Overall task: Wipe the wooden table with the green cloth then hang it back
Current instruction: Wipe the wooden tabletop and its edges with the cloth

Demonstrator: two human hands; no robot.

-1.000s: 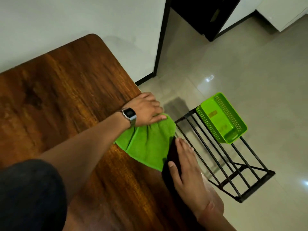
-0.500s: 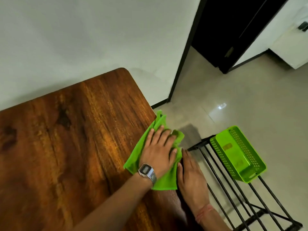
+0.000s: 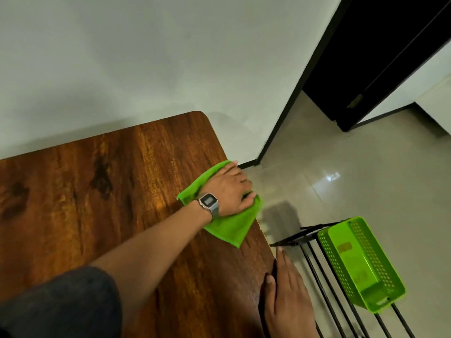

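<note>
Head view: wiping step. Left hand (image 3: 230, 191) pressed flat, fingers together, on cloth (image 3: 229, 224) at table (image 3: 97, 191) right edge. Right hand (image 3: 286, 296) flat, fingers together, braces edge nearer the body. Next: sweep unwiped wood. Rack (image 3: 324, 284), basket (image 3: 361, 262) beyond fingertips; nothing blocks.

Cloth (image 3: 228, 226) on the table (image 3: 102, 191) near its right edge, left hand (image 3: 229, 191) on the cloth, right hand (image 3: 288, 296) on the table edge nearer, rack (image 3: 317, 269) right of the table, basket (image 3: 361, 262) on the rack
</note>
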